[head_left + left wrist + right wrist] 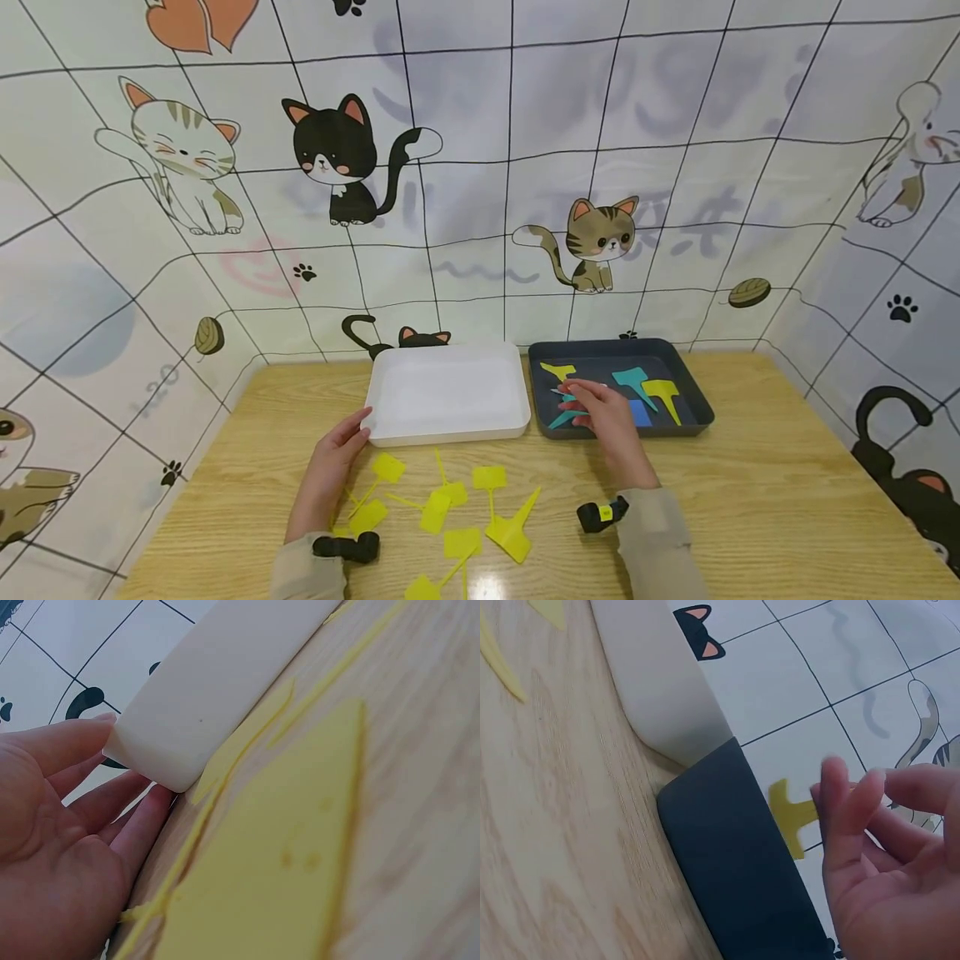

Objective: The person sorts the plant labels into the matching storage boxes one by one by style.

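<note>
Yellow tags — left hand grips white tray; right, apparently, a tag over dark tray's tags.

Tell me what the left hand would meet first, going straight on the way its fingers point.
The white tray, by its near left corner. The fingers seem to touch it there, though exact contact is hard to judge.
</note>
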Tool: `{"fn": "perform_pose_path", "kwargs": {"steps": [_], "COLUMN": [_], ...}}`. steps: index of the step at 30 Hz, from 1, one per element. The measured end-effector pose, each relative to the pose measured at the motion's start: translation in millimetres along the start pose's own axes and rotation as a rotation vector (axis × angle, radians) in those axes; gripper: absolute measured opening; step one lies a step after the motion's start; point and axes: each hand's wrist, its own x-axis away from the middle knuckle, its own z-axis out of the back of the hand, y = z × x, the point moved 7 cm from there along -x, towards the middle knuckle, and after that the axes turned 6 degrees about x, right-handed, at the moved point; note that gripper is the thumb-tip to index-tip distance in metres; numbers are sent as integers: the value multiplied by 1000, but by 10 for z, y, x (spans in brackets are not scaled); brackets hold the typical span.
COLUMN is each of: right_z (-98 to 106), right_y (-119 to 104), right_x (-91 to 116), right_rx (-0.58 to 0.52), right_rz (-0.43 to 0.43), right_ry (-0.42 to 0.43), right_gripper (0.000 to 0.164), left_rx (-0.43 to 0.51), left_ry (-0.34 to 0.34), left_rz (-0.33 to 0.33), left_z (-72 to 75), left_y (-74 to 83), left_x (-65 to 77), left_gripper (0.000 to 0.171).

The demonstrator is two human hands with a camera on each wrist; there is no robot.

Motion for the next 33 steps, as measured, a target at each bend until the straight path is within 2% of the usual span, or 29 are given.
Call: {"fn": "perform_pose_path", "kwargs": {"steps": [1, 5, 8, 21, 25, 33], "right_z": [-13, -49, -70, -147, -154, -160], "right_y": [-42, -33, -14, 64, 67, 97], "right_x": [31, 60, 70, 74, 71, 82], "right_rx": [38, 63, 67, 60, 49, 47], "right_rz": [-29, -112, -143, -221, -218, -229], "right_ry": [-10, -82, -117, -177, -204, -228], "right_gripper": [43, 42, 43, 44, 47, 50], "left_rx": [-1, 0, 1, 10, -14, 3], "left_ry": [-2, -7, -3, -8, 4, 5], "left_rz": [-4, -22, -19, -25, -33, -24], "left_z": [-1, -1, 3, -10, 12, 10], "left_y": [5, 15, 0, 31, -17, -32], "left_x": [2, -2, -5, -2, -33, -45], "left_gripper": [41, 41, 40, 41, 42, 40]}}
